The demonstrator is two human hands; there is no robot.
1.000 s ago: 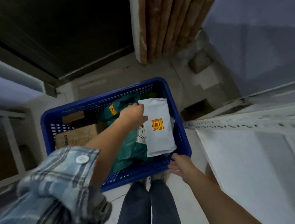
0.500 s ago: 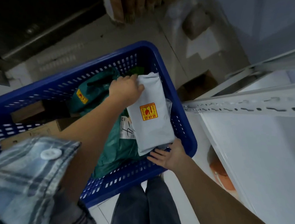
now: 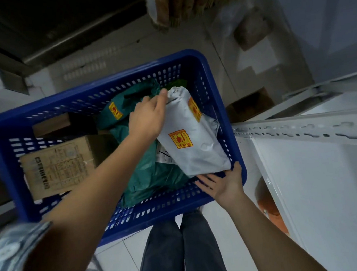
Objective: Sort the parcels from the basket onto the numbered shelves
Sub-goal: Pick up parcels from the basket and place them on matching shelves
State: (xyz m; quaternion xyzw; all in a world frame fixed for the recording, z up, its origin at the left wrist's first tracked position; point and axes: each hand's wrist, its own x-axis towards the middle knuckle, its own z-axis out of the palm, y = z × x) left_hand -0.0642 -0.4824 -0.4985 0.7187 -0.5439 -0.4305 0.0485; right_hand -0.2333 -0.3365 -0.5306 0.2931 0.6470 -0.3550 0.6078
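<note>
The blue basket (image 3: 224, 101) occupies the centre of the frame. The white parcel (image 3: 195, 142) lies tilted at the basket's right side, over a green bag (image 3: 146, 172). The left hand (image 3: 148, 118) grips the parcel's upper end, fingers curled around it. The right hand (image 3: 224, 183) sits under the parcel's lower edge, fingers spread straight; contact appears likely but is partly hidden. A cardboard box (image 3: 58, 166) lies at centre left. A white shelf (image 3: 304, 168) fills the right.
</note>
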